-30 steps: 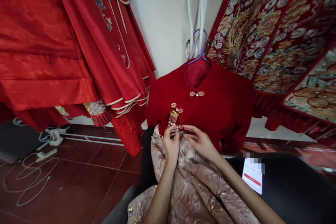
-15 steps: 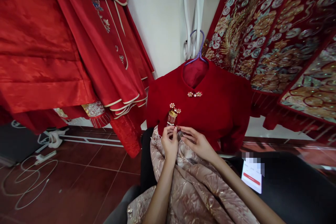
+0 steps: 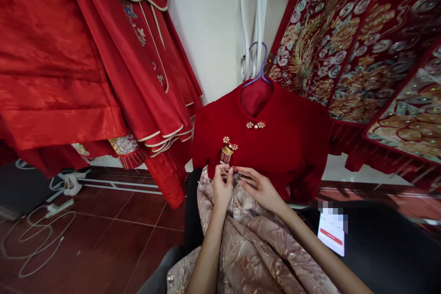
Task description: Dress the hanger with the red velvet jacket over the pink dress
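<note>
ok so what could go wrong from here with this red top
The tassel ornament hangs right by the left hand, so its strands might snag on the fingers.
The red top hangs on a purple hanger; a hard tug could pull it askew.
The phone appears beside the right forearm on a dark surface, so a careless sweep might knock it.
</note>
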A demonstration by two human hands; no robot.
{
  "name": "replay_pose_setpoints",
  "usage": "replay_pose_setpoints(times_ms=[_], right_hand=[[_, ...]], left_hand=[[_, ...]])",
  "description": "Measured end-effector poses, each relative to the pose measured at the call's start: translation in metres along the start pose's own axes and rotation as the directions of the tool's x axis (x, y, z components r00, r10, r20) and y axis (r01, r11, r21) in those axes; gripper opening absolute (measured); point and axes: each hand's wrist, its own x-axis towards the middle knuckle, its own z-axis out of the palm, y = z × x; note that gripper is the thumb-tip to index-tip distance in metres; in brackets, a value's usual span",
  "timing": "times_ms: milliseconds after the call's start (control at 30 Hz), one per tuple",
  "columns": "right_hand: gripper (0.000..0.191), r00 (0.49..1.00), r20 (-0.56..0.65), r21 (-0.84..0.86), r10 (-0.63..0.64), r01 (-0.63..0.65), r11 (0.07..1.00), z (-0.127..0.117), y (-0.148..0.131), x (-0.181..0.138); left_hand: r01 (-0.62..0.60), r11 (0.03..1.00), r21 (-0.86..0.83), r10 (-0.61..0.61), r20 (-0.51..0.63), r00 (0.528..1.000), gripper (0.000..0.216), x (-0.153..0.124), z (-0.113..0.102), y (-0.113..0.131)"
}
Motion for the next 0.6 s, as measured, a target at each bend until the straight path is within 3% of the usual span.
replay_pose_setpoints(times_ms=[200,333,433,533,600], right_hand=[[0.038,1.0,0.001,-0.012,0.017,-0.017,1.0,-0.001,-0.005,0.0],[0.036,0.993,-0.109,-0.048,0.035,-0.041,0.998,0.0,-0.013,0.0],[0.036,0.98,-0.194,-0.053,0.043,-0.054,0.997,0.0,-0.018,0.0],[0.042,0.98,-0.187,-0.041,0.063,-0.072,0.997,-0.001,-0.022,-0.001],[0.04,0.977,-0.205,-0.057,0.055,-0.068,0.996,-0.003,-0.025,-0.002]], left_hand=[[0.033,0.999,-0.026,-0.034,-0.032,0.999,0.016,-0.001,0.002,0.004],[0.092,0.99,-0.11,-0.099,-0.065,0.993,0.022,-0.003,0.001,0.009],[0.214,0.939,-0.269,-0.206,0.058,0.977,0.036,-0.006,0.002,0.015],[0.371,0.845,-0.385,-0.298,0.237,0.925,0.044,-0.002,0.006,0.024],[0.381,0.831,-0.405,-0.308,0.234,0.922,0.04,0.006,0.01,0.03]])
